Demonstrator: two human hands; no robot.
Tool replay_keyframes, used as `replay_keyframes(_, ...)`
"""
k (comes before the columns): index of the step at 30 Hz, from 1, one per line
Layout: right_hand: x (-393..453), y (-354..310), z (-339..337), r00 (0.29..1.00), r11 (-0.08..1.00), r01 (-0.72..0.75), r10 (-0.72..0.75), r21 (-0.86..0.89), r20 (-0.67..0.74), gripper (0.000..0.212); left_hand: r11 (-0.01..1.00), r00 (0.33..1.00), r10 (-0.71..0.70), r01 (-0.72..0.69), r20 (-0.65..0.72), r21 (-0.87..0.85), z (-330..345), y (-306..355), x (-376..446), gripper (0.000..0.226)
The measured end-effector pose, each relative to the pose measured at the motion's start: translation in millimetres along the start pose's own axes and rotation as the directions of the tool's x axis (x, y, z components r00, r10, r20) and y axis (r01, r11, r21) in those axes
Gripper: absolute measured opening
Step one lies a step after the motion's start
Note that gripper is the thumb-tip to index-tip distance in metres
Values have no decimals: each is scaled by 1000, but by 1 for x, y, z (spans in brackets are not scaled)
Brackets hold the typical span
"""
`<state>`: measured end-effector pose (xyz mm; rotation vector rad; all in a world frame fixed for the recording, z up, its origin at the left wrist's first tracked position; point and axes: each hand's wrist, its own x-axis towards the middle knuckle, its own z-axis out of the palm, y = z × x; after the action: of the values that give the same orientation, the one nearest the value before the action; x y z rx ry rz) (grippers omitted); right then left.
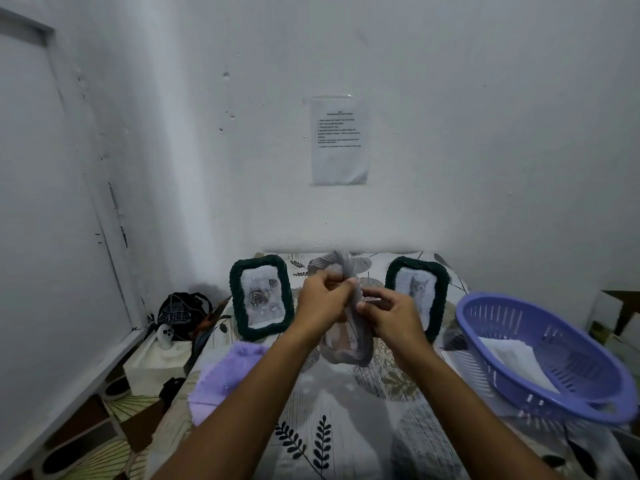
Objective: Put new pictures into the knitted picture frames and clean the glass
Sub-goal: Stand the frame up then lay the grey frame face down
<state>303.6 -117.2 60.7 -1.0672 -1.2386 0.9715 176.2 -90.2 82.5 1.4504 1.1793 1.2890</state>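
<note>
Above the middle of the table both my hands hold up a grey knitted picture frame (349, 344), blurred and seen nearly edge-on. My left hand (320, 301) grips its upper left part. My right hand (388, 315) pinches something thin at its right edge; what it is I cannot tell. Two dark green knitted frames stand upright behind: the left green frame (260, 296) shows a rose picture, the right green frame (417, 292) a cat picture, partly hidden by my right hand. A purple cloth (221, 379) lies at the table's left edge.
A purple plastic basket (540, 358) with white paper inside sits at the right of the leaf-patterned tablecloth (346, 427). A printed sheet (338, 140) hangs on the wall. Left of the table, lower down, stand a dark bag (180, 313) and a white box (156, 362).
</note>
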Motion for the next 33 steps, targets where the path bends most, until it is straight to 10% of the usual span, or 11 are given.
replay_keyframes(11,-1,-13,10,979,951,202,-190,-232,75,31,982,993,-51,31,-107,-188,-9,8,0,17)
replay_keyframes(20,16,-40,-9,996,993,-89,91,75,-17,15,915,975,-218,221,48,-337,-45,-12,2,14)
replay_keyframes(33,18,45,-30,869,870,-493,493,-5,51,22,802,894,-398,449,208,-394,-64,-79,4,15)
